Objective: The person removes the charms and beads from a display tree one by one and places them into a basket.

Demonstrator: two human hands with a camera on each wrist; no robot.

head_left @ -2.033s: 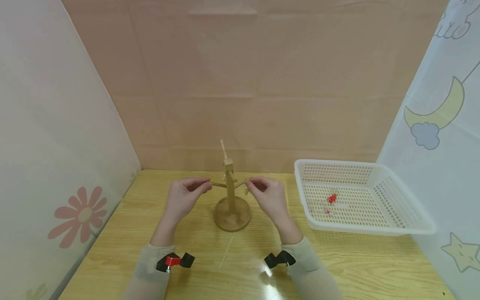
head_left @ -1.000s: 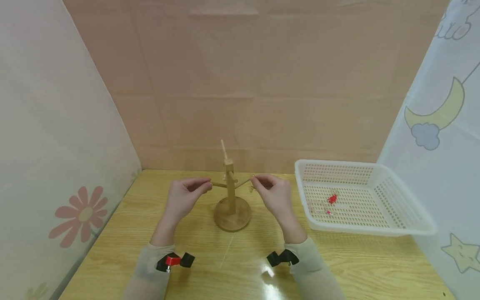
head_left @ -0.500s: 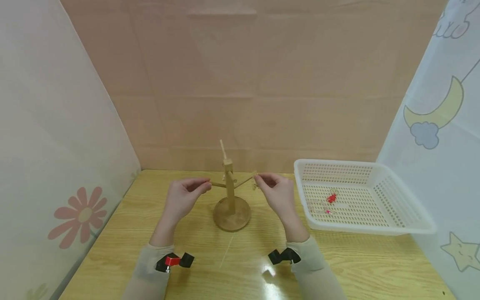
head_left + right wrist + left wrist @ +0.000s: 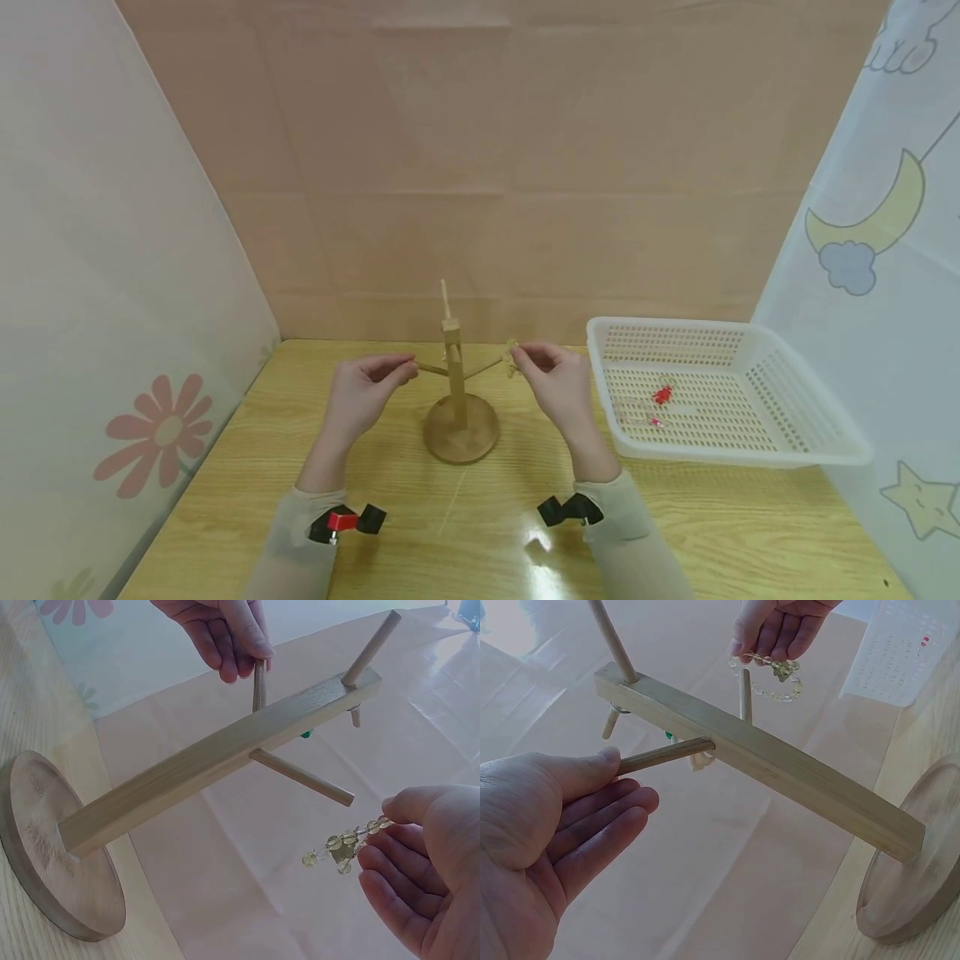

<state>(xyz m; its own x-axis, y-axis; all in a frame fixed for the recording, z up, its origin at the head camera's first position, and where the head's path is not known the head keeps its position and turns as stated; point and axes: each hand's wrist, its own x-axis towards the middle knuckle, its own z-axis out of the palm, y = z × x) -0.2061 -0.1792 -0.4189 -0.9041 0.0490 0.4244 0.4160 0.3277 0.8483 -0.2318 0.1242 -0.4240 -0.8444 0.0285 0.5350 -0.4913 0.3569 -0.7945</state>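
Observation:
A wooden jewelry stand point(image 4: 457, 367) has an upright post, a round base point(image 4: 60, 862) and several pegs. My left hand point(image 4: 562, 817) pinches the end of the left peg point(image 4: 667, 755) between thumb and fingers. My right hand point(image 4: 427, 862) pinches a bracelet point(image 4: 341, 846) of clear, pale yellow beads with a small charm. In the right wrist view the bracelet hangs just beyond the tip of the right peg point(image 4: 304, 776), apart from it. Behind the post, something with a green bead point(image 4: 306, 734) shows partly, mostly hidden.
On the right of the table point(image 4: 525, 492) stands a white perforated basket point(image 4: 780, 458). Inside it lie a red charm point(image 4: 662, 395) on a beaded loop and a pale bracelet with a pink piece point(image 4: 656, 422). Cloth panels enclose the sides and back.
My right hand has moved right and slightly up along the right peg, carrying the bracelet out past its tip. My left hand has kept its pinch on the left peg.

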